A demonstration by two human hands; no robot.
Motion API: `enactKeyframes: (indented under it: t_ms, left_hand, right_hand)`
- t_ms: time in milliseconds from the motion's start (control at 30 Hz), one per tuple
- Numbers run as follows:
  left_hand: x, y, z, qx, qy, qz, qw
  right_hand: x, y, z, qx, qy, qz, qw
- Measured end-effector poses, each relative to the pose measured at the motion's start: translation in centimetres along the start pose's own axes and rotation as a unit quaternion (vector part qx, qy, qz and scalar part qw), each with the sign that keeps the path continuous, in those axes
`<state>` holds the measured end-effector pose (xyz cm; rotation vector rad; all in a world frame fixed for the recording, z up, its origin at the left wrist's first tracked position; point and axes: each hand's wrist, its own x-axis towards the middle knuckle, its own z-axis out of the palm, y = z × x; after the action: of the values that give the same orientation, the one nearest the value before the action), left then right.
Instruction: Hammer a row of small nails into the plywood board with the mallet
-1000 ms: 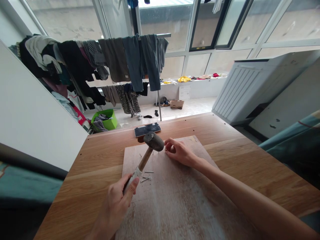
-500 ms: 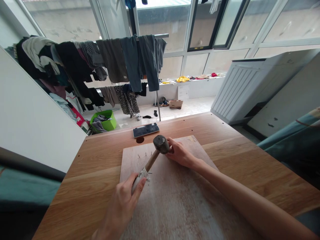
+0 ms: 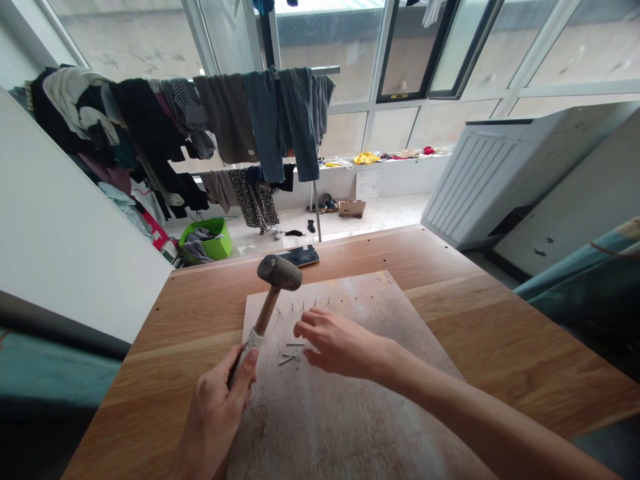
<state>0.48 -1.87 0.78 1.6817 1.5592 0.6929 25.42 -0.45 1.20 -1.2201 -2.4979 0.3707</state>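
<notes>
My left hand (image 3: 223, 393) grips the pale wrapped handle of a mallet (image 3: 280, 272), whose dark head is raised above the board's far left part. My right hand (image 3: 333, 340) holds nothing, its fingers apart and slightly curled over the wooden board (image 3: 360, 407). Just left of its fingertips lie several loose nails (image 3: 287, 360) on the board. A row of upright nails (image 3: 303, 305) stands in the board near its far edge, with small dark marks continuing the row to the right.
The board lies on a wooden table (image 3: 165, 373). A phone (image 3: 303, 255) lies beyond the board, partly behind the mallet head. Past the table are a green basket (image 3: 220, 243), a drying rack with clothes (image 3: 227, 120) and a white ribbed appliance (image 3: 470, 173).
My right hand has come away from the row of nails, moving left and nearer toward the loose nails, and opened. The mallet has swung up and to the left in my left hand.
</notes>
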Motion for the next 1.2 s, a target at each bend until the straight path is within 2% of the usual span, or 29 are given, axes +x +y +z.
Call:
enactKeyframes:
  t_ms: [33,100,200,267,367,433,567,667,767,900,1067,1200]
  left_hand:
    - [0.0,-0.1,0.0,-0.005,0.0,-0.003,1.0]
    - [0.0,-0.3,0.0,-0.007,0.001,-0.003,1.0]
    - [-0.1,-0.4,-0.2,0.002,0.006,0.008,1.0]
    - [-0.3,-0.6,-0.3,0.009,0.004,0.007,1.0]
    - [-0.4,-0.7,-0.2,0.003,-0.006,-0.006,1.0]
    - [-0.5,-0.9,0.0,-0.01,-0.011,-0.013,1.0]
    - [-0.3,-1.2,0.7,-0.037,-0.024,-0.013,0.999]
    - [-0.1,-1.7,1.2,-0.052,-0.037,-0.012,0.998]
    - [0.0,-2.1,1.7,-0.052,-0.034,-0.011,0.998]
    - [-0.1,-1.9,1.7,-0.036,-0.039,-0.008,0.999]
    - [-0.2,-0.7,1.3,-0.028,-0.048,-0.014,0.998]
    - [-0.2,0.6,1.2,-0.003,-0.053,0.028,0.998]
  right_hand:
    - [0.9,-1.0,0.2,-0.043,-0.045,-0.016,0.998]
    - [2.8,-2.3,0.5,-0.092,-0.094,-0.009,0.991]
    - [4.3,-2.5,0.6,-0.091,-0.096,0.033,0.991]
    - [4.2,-1.7,0.2,-0.068,-0.09,0.045,0.993]
    - [2.3,0.6,-1.0,-0.001,-0.063,0.039,0.997]
    - [0.5,2.6,-1.8,0.047,-0.017,0.047,0.998]
    - [-2.8,6.6,-2.8,0.097,0.112,0.133,0.98]
    - [-4.1,8.8,-2.3,0.118,0.168,0.187,0.961]
    - [-4.5,9.8,-1.3,0.136,0.175,0.21,0.952]
    - [-4.3,10.0,-0.4,0.142,0.161,0.225,0.95]
    - [-4.1,9.8,-0.6,0.143,0.155,0.22,0.952]
    - [-4.2,10.0,-0.5,0.145,0.155,0.214,0.954]
